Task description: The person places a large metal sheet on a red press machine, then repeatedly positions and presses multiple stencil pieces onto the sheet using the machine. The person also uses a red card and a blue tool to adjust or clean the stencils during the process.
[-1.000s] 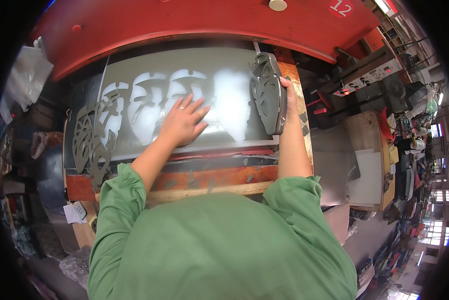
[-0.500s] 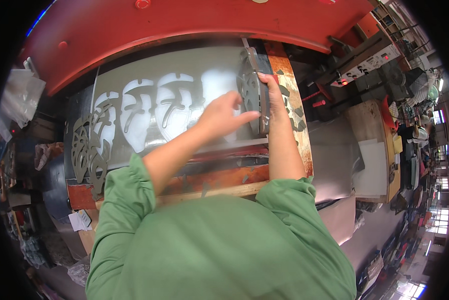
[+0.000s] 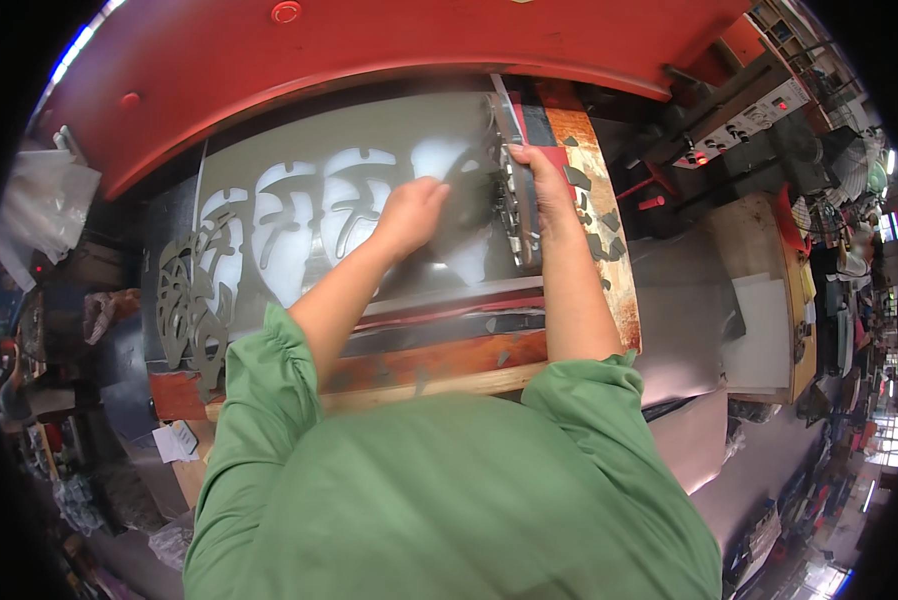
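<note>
The right hand (image 3: 547,185) grips a metal-edged die (image 3: 518,212) tilted on edge. Just left of it, the left hand (image 3: 415,214) pinches a blurred dark piece (image 3: 469,205). Farther left of that hand, latticed grey pieces (image 3: 175,345) overlap a grey sheet (image 3: 304,127).

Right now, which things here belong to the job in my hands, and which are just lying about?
Job, it seems:
Cutting die, held in the right hand
Dark blurred piece beside the left hand
Grey sheet with cut-out shapes

Lying about, it seems:
Dark scraps beyond the right hand
Clear plastic, far left
White sheets, far right
</note>
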The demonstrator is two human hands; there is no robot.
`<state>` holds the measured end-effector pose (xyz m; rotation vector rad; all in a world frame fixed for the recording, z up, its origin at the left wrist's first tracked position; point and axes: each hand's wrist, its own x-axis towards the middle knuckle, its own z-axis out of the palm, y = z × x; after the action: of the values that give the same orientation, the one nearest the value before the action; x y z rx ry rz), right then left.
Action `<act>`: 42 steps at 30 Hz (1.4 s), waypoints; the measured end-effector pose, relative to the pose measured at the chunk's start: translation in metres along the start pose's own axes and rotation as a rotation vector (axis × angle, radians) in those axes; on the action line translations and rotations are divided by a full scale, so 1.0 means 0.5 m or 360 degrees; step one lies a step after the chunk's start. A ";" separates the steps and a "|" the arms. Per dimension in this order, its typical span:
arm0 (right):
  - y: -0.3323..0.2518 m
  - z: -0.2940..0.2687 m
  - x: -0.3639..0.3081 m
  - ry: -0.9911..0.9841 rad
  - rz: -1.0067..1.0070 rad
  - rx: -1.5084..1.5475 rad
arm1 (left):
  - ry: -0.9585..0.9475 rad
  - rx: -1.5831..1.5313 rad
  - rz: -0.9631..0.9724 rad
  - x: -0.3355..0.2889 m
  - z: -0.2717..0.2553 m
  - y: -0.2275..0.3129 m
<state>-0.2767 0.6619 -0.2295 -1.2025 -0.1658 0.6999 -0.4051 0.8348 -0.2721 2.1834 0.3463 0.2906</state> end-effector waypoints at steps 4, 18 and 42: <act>-0.003 0.003 -0.001 -0.0053 -0.0018 0.0042 | -0.0184 -0.0749 -0.0425 0.003 0.006 -0.054; -0.001 0.003 0.006 -0.0042 -0.0050 0.0129 | -0.0437 -0.1605 -0.0712 0.001 -0.017 -0.058; -0.002 -0.027 0.022 0.0015 -0.0058 0.0297 | 0.0365 -0.1572 -0.0798 -0.044 -0.064 -0.029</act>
<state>-0.2615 0.6571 -0.2363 -1.0217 -0.1113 0.6629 -0.4383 0.8589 -0.2670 1.0536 0.6867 0.3329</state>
